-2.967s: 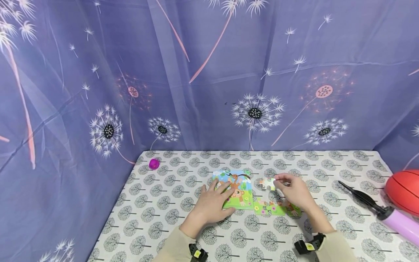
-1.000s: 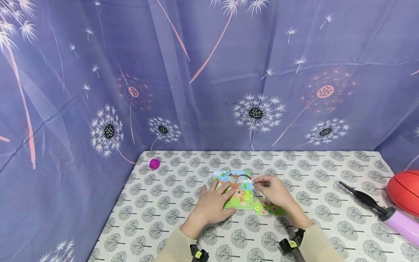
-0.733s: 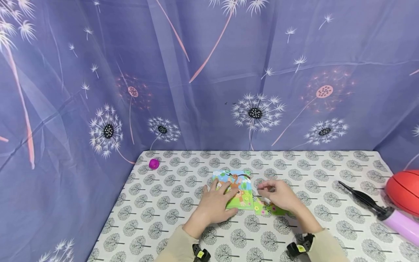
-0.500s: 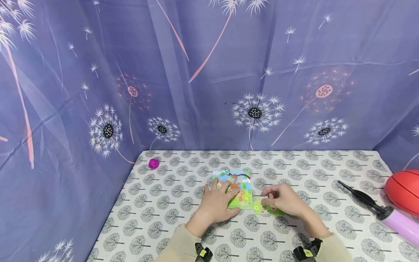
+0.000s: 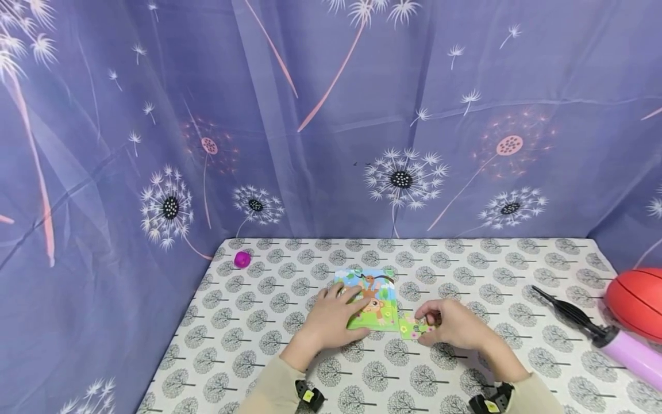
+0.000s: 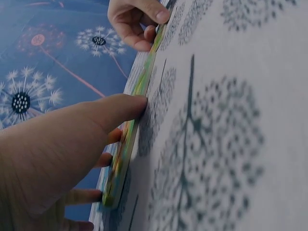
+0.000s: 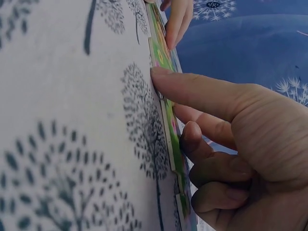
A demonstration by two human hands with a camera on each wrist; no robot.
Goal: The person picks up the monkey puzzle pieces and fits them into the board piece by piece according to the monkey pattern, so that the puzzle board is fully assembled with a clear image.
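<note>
We see a person's left hand (image 5: 331, 319) spread wide over a puzzle board (image 5: 380, 305) printed with a monkey, which lies flat on a desk (image 5: 248, 356) with tree-patterned covering. The thumb lies along the board's near edge, probably to keep the board from sliding. Just right of the board are flat green puzzle pieces (image 5: 411, 328) with pink and yellow flowers. The right hand (image 5: 455, 325) pinches them narrowly, thumb at the near edge and forefinger beyond, with the remaining fingers curled; we take this as a grip by the edges that spares the printed face. That hand covers much of the pieces, so we cannot tell for certain which one it holds. A small purple object (image 5: 242, 260) sits at the far left. A red ball (image 5: 636, 299) and a lilac pump (image 5: 628, 351) lie well apart at right, obstructing neither hand. Behind hangs a dandelion-patterned curtain (image 5: 331, 86).
</note>
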